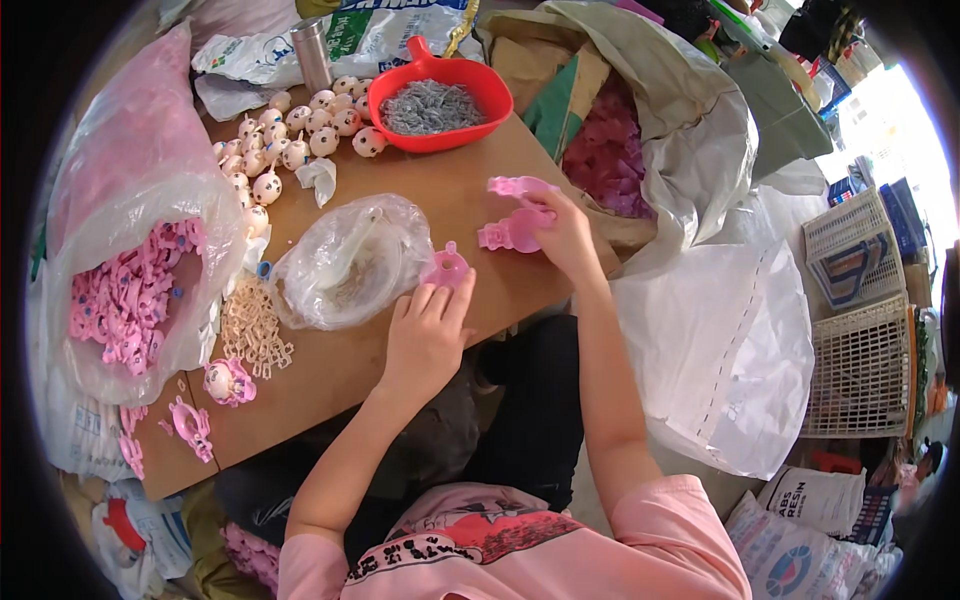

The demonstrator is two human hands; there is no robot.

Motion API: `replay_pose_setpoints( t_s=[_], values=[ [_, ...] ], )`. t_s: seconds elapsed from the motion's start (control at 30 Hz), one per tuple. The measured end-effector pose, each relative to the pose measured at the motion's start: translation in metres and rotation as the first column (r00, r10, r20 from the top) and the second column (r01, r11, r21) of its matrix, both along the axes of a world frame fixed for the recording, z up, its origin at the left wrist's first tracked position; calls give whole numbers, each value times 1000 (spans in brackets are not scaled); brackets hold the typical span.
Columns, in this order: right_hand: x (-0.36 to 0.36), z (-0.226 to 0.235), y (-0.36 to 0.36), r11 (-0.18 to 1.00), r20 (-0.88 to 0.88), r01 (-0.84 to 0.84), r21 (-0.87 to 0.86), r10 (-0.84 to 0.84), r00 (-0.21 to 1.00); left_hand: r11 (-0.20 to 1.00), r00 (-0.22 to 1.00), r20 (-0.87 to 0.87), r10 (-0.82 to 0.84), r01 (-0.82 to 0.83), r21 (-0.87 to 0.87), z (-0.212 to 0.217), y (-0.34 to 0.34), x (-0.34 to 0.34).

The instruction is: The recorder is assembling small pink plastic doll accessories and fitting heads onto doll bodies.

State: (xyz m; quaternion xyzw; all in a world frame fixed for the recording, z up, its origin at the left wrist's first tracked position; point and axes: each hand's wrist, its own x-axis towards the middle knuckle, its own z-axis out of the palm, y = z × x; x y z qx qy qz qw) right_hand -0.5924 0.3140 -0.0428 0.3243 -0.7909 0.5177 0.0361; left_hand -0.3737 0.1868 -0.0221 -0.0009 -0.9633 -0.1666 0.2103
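On the brown table, my left hand point(430, 325) has its fingertips pressed together on the near edge of a pink plastic part point(448, 265) with a round hole. Its thumb is hidden. To the right, my right hand point(567, 235) pinches a rounded pink plastic shell point(513, 232) with small tabs. A second pink plastic piece point(520, 187) lies along the upper fingers of that hand; whether it is gripped too, I cannot tell. Left of my left hand sits a crumpled clear plastic bag point(355, 260) with something pale inside.
A red scoop-shaped tray point(490, 100) of small grey metal parts stands at the back, beside several cream balls with printed faces point(323, 141). An open bag of pink parts point(125, 300) is at left, near beige small pieces point(255, 325). A sack point(690, 110) stands right.
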Motion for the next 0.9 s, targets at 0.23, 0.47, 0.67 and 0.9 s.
replay_pose_setpoints(
  t_s=[0.23,0.47,0.67,0.9],
  values=[
    [14,26,-49,894,43,-416,165,414,909,998,998,-59,30,-33,-53,4,-1,12],
    [-12,57,-16,999,20,-5,39,4,1000,967,990,-56,-130,115,-226,-2,-23,-38],
    [6,13,20,964,-59,122,235,-111,992,986,999,47,1,6,-166,2,-22,-52],
    [-41,17,2,950,-10,38,-311,-43,999,983,998,61,28,-17,-183,15,-22,-39]
  ],
)
